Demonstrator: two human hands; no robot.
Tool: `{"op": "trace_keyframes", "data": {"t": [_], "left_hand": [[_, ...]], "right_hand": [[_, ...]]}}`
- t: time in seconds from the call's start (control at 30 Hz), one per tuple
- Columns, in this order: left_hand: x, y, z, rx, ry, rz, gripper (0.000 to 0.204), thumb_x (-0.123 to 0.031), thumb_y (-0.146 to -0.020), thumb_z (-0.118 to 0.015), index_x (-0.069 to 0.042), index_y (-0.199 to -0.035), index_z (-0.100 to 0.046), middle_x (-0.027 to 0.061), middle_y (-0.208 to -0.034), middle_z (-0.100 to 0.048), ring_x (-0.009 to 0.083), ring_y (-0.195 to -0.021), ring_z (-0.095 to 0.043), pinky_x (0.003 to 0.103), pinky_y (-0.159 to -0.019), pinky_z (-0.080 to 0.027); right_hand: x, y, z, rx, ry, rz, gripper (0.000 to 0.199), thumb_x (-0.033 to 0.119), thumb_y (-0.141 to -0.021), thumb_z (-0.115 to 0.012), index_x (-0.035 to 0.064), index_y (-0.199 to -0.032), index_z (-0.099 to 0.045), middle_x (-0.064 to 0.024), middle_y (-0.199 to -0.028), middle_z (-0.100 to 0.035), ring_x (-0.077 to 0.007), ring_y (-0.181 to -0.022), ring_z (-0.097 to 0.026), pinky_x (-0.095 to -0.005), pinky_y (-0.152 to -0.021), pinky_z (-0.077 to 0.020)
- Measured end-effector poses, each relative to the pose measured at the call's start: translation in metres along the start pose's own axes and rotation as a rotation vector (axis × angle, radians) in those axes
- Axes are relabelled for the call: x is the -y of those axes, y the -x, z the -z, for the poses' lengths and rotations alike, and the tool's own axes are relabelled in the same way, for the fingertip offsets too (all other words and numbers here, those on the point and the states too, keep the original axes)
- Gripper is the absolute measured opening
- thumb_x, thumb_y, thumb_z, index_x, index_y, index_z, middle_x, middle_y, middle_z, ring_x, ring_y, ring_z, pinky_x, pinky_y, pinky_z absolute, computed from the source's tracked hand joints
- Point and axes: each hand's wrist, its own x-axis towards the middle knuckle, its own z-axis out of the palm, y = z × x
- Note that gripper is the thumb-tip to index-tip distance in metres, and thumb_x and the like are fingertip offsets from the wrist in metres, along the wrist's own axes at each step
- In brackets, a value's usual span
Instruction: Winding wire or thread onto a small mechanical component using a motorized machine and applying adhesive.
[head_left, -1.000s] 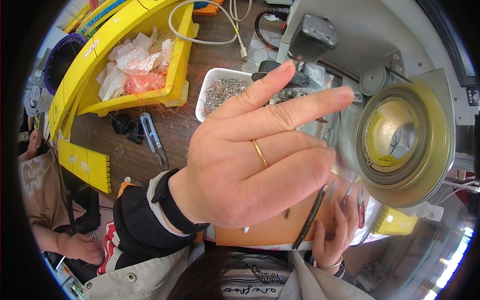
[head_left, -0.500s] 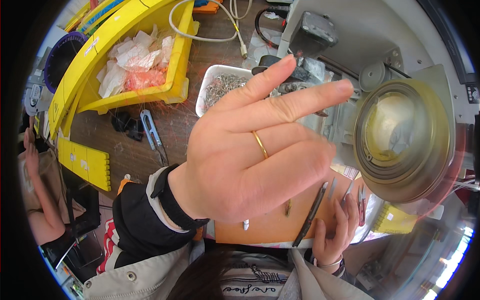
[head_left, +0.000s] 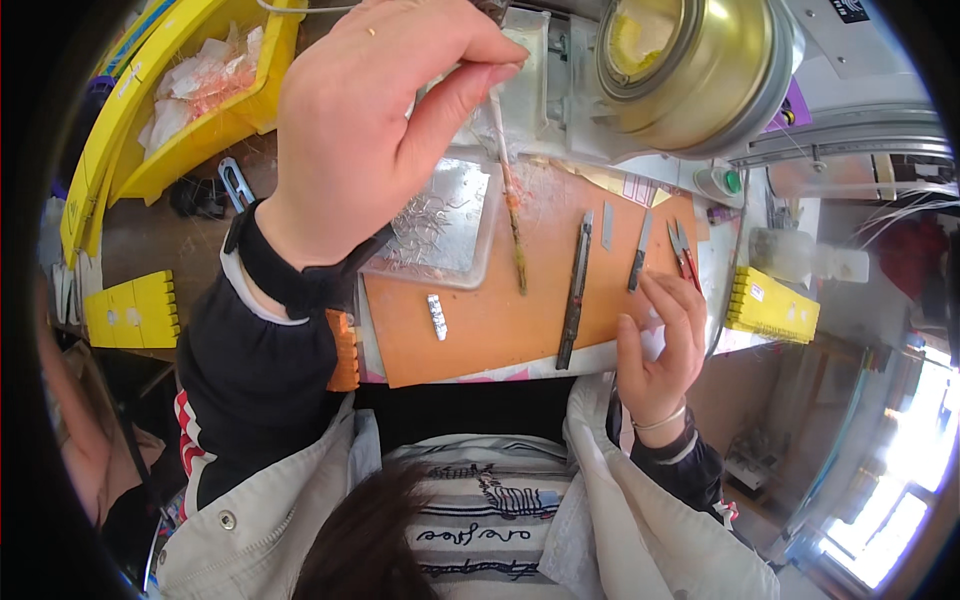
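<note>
The right hand [head_left: 660,345] is laid flat, fingers apart, on the orange mat's [head_left: 500,325] near right corner, just beside a small blade [head_left: 638,252]. Farther in, a thin brush [head_left: 508,195] is pinched between thumb and fingers of the left hand [head_left: 365,120], beside the metal tray [head_left: 445,215] at the mat's far edge.

My dark wooden table [head_left: 150,235] carries yellow bins [head_left: 160,150] to the left of my left grip. A grey machine housing [head_left: 860,100] rises beyond my right grip. Bright daylight enters through a window [head_left: 900,500] at lower right, behind my right grip.
</note>
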Motion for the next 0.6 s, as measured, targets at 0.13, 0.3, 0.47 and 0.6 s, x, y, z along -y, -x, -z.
{"op": "trace_keyframes", "data": {"t": [0.13,0.3,0.47,0.6], "left_hand": [[-0.007,-0.002,-0.002,-0.148,0.18,-0.106,0.008,-0.001,-0.08,-0.072,-0.005,-0.087,-0.07,0.0202,-0.104,-0.072,0.034,-0.114,-0.067,0.05,-0.104,-0.044],[-0.003,0.0,-0.014,-0.241,0.174,-0.147,0.008,-0.001,-0.079,-0.071,-0.004,-0.086,-0.069,0.0195,-0.102,-0.072,0.0337,-0.113,-0.067,0.05,-0.103,-0.046],[-0.009,-0.003,0.0,-0.157,0.197,-0.102,0.008,0.0,-0.078,-0.072,-0.004,-0.085,-0.069,0.0186,-0.101,-0.072,0.0336,-0.113,-0.067,0.049,-0.103,-0.047],[0.002,0.0,-0.008,-0.204,0.175,-0.161,0.009,0.0,-0.078,-0.072,-0.005,-0.085,-0.07,0.0182,-0.099,-0.072,0.0333,-0.114,-0.067,0.048,-0.102,-0.047]], "right_hand": [[0.027,-0.014,0.019,0.159,-0.063,-0.098,0.041,0.008,-0.078,-0.076,0.0026,-0.117,-0.065,-0.0082,-0.082,-0.064,-0.0229,-0.069,-0.062,-0.0315,-0.064,-0.0498],[0.038,-0.024,0.0,0.478,0.023,-0.172,0.046,0.014,-0.083,-0.075,0.0072,-0.124,-0.056,-0.0027,-0.075,-0.064,-0.023,-0.06,-0.063,-0.0345,-0.056,-0.0491],[0.031,-0.025,0.001,0.509,-0.102,-0.236,0.038,0.009,-0.09,-0.064,0.0072,-0.127,-0.056,-0.005,-0.076,-0.065,-0.0195,-0.061,-0.062,-0.0308,-0.057,-0.0487],[0.025,-0.029,0.03,0.559,-0.791,-0.748,0.042,0.002,-0.095,-0.047,-0.0003,-0.136,-0.054,-0.0086,-0.092,-0.071,-0.014,-0.071,-0.061,-0.0269,-0.068,-0.0491]]}}
